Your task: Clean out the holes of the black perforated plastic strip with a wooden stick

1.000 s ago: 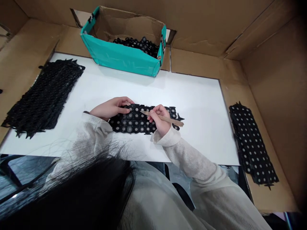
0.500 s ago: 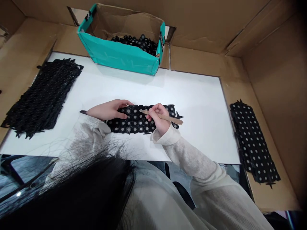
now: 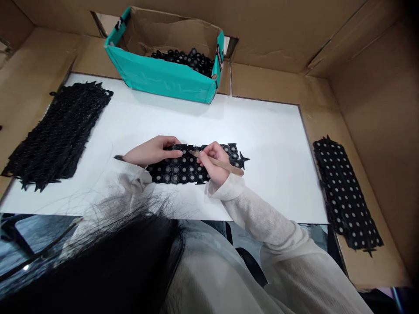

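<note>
Black, flexible-looking dotted panel (image 3: 183, 170), one: lying flat on the white table (image 3: 271, 135) at its near middle, directly before the person, long side running left to right; rows of round cells with pale grey centres, and a spiked star-shaped tab standing out at the right end. Left hand (image 3: 152, 150), one: part open, thumb laid straight across the panel's upper left, fingers curled toward the far edge; fingertips partly hidden, so whether it pinches the panel or merely rests there cannot be told. Right hand (image 3: 214, 163), one: fingers closed, pen-fashion, round a wooden stick (image 3: 225, 165), tan, slanting, its narrow end pointing left over the panel near the left thumb, its blunt end projecting to the right past the hand; contact between tip and panel cannot be made out. Sleeves (image 3: 268, 213), pale, loose-cuffed, on both arms. Teal and brown cardboard box (image 3: 163, 80), one: open-topped, at the far side of the table, with a heap of small black pieces (image 3: 190, 60) inside. Black stack (image 3: 62, 131), one: jagged-ended, overlapping layers, slanted across the table's left edge. Black panels with pale dots (image 3: 347, 196), overlapping: lying on brown cardboard (image 3: 382, 257) beside the table's right edge.
</note>
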A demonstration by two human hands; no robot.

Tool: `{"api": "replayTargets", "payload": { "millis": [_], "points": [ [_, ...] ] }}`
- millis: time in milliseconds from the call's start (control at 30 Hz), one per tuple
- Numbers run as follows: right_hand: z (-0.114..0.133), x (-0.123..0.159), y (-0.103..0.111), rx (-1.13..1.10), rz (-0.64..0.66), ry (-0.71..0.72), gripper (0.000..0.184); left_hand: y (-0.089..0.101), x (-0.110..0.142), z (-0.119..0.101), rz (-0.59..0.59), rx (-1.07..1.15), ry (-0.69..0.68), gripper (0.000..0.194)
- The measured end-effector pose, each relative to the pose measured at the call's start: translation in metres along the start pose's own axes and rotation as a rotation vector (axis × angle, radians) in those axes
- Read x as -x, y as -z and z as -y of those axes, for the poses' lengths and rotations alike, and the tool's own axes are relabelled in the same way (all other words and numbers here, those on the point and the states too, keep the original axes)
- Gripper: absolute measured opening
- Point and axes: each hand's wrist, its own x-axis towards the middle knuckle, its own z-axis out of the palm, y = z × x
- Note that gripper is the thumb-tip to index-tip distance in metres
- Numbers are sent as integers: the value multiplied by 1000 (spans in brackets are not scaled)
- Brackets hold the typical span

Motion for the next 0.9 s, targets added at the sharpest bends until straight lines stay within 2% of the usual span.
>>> {"api": "replayTargets", "payload": {
  "millis": [100,267,500,733,900],
  "points": [
    [-1,2,0,41,12,11,21,-10,-3,-2,-160,-46,18,27],
    [-2,5,0,182,18,18,21,-17,-4,-3,-258,-37,78,25],
    [-5,6,-2,186,28,61,20,-18,-3,-3,-273,-43,44,22],
    [-4,6,-2,169,9,14,21,-18,-3,-4,-298,-34,62,25],
    [4,9,4,0,109,33,23,-16,-4,-3,-293,-19,78,25]
  ]
}}
